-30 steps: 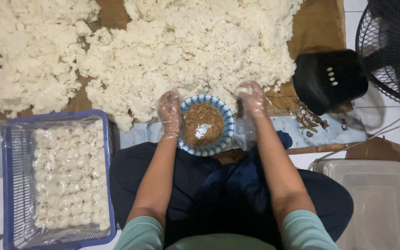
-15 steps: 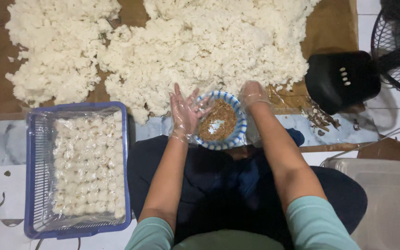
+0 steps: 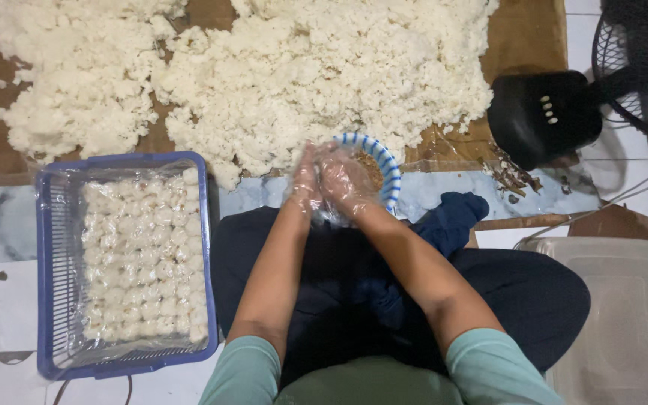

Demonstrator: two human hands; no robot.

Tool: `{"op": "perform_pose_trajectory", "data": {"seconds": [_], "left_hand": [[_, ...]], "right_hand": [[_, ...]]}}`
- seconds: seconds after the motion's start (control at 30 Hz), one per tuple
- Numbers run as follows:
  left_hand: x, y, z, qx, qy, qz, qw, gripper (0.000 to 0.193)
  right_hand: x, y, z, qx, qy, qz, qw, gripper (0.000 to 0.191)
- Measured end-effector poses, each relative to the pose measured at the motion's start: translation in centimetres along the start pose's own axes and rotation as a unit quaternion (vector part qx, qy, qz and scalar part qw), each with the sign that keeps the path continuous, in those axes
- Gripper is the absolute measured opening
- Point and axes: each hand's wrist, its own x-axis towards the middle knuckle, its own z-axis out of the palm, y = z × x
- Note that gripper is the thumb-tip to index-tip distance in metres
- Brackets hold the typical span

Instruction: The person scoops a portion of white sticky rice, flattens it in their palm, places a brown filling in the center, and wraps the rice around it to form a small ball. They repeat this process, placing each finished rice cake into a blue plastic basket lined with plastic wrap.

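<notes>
Both our hands have come together since the earlier frame: our left hand and right hand, in clear plastic gloves, press together over the near rim of the blue-striped bowl, beside the rice heap and blue basket.

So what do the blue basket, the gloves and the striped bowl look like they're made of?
The basket looks like moulded blue plastic, with slotted walls and a clear film lining. The gloves on the left hand and right hand look like thin clear plastic, crinkled and glossy. The bowl, blue-and-white striped, could be plastic or glazed ceramic; I can't tell which.
</notes>
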Motion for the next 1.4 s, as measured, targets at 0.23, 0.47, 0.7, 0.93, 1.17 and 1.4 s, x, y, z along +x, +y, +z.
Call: {"op": "perform_pose_trajectory", "data": {"seconds": [0.23,0.47,0.7,0.93,1.17,1.4], "left_hand": [[0.4,0.5,0.6,0.037,0.207,0.082,0.974,0.061],[0.4,-0.8,0.4,0.171,0.142,0.165,0.961,0.032],[1.0,-0.7,-0.9,0.072,0.132,0.119,0.981,0.030],[0.9,-1.3,-0.9,0.068,0.076,0.126,0.987,0.052],[-0.7,-0.2,1.2,0.046,0.059,0.118,0.990,0.050],[-0.8,-0.3,1.4,0.044,0.072,0.128,0.988,0.045]], "right_hand": [[0.3,5.1,0.4,-0.009,0.051,0.080,0.995,0.038],[0.3,10.0,6.2,-0.086,0.020,0.006,0.996,0.033],[1.8,10.2,5.2,-0.143,-0.030,0.002,0.989,0.016],[1.3,8.1,1.3,0.239,0.122,0.029,0.963,0.017],[1.5,5.4,0.7,0.173,0.152,-0.024,0.973,0.012],[1.8,8.7,1.3,0.428,0.128,0.205,0.871,0.017]]}}
